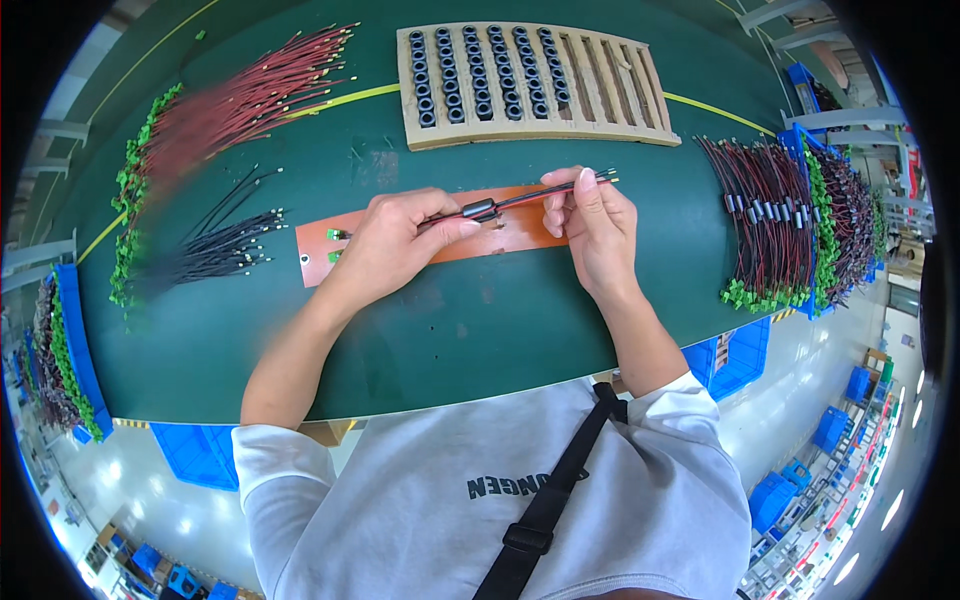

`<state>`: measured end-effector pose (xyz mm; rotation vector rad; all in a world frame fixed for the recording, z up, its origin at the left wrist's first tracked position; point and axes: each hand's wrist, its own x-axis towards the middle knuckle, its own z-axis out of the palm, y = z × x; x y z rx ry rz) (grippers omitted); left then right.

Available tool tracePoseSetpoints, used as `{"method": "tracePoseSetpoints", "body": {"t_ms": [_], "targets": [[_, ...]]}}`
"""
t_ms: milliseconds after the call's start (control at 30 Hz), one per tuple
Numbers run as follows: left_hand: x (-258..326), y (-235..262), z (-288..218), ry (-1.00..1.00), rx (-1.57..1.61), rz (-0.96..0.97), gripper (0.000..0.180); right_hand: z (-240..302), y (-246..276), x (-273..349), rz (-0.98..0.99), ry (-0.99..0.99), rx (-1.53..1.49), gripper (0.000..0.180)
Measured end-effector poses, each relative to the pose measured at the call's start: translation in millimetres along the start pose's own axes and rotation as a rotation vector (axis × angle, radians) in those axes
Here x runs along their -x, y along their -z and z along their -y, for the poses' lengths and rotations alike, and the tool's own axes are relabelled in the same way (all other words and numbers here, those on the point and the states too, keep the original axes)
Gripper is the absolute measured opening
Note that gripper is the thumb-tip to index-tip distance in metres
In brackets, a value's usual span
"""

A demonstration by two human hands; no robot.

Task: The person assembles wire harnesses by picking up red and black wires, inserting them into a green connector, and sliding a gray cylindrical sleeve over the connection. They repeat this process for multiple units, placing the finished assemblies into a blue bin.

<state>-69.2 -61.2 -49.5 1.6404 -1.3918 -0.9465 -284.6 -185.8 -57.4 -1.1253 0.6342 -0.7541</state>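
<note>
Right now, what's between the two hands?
In the head view, a red and black wire pair runs from the left hand to the right hand, with a small black sleeve on it. Beneath lies an orange board.

Green-topped workbench [480, 330]: wooden slotted tray [530, 85] of black rings; orange board [440, 240]; red wire bundle [240, 105]; black wire bundle [215, 250]; finished red-black harnesses [770, 220] at right.

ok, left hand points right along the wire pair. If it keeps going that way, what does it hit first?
Probably the right hand: the left hand pinches the black sleeve on the red-black wire pair, and the right hand grips the same pair just beyond it.
</note>
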Motion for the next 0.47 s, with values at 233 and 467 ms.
{"method": "tracePoseSetpoints", "body": {"t_ms": [233, 467], "targets": [[4, -2, -3, -0.015, -0.019, -0.025, 0.018, -7, 7, -2, -0.02, -0.117, -0.092, 0.042], [4, 2, -9, 0.036, 0.047, 0.061, 0.016, -8, 15, -5, 0.027, -0.151, -0.159, 0.045]]}}
